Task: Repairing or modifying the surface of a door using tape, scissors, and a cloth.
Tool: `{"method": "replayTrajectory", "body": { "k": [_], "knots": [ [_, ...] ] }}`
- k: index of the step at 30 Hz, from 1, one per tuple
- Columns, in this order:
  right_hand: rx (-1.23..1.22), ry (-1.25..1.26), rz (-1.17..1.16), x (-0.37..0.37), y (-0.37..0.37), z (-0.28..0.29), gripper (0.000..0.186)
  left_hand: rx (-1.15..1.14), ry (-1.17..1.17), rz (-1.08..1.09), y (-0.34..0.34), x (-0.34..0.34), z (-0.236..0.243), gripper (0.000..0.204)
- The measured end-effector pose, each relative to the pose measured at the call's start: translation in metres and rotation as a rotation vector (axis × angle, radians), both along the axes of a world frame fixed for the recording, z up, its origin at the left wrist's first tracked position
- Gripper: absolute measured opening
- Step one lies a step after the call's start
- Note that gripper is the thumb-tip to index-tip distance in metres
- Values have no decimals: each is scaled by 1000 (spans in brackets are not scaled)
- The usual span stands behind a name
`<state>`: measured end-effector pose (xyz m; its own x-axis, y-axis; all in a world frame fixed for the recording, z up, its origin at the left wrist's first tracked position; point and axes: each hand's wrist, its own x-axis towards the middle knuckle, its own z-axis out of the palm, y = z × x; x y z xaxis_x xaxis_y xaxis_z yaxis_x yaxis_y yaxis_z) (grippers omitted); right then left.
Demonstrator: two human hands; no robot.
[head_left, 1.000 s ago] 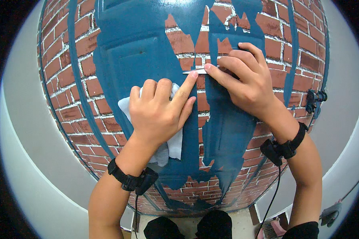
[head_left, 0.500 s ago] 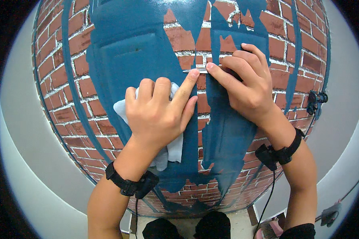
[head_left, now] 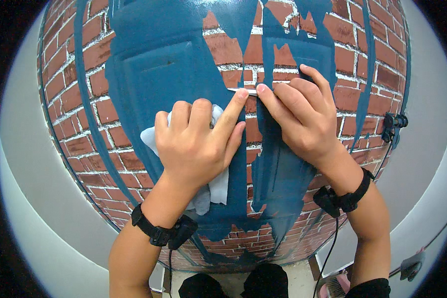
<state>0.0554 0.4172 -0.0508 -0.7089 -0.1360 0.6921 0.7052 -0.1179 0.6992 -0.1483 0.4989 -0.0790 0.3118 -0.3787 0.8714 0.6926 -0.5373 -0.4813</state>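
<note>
A thin, pale pointed strip (head_left: 251,91), perhaps a blade, lies across a red brick-patterned gap in the blue panelled surface (head_left: 149,74). The index fingertip of my left hand (head_left: 196,139) presses on it, while my other left fingers curl over a pale grey cloth (head_left: 215,186) held against the surface. My right hand (head_left: 305,119) has its thumb at the strip's right end, fingers bent, little or outer finger raised against the panel; whatever lies under the fingers is hidden.
Red brick pattern (head_left: 99,114) with blue stripes surrounds the panels. A black clamp-like device (head_left: 393,126) with a cable sits at the right edge. Below are my dark-clad feet (head_left: 263,283), a pink brush-like object (head_left: 333,285) and a grey object (head_left: 411,267) at lower right.
My right hand and forearm have shifted slightly down and leftward. My left hand keeps its place on the cloth and strip. The view has moved slightly.
</note>
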Motion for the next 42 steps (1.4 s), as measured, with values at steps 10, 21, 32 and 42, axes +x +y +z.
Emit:
{"method": "replayTrajectory", "body": {
  "k": [10,21,32,42],
  "knots": [
    [19,26,72,1,6,-1,29,-32,20,2,-5,-3,2,44],
    [-21,60,77,-3,4,1,28,-39,4,-3,-5,1,1,47],
    [-26,69,79,-2,5,-1,31,-25,22,-11,-6,-3,2,46],
    [-14,89,72,-5,6,0,31,-49,3,-2,-8,0,2,46]
  ]
}}
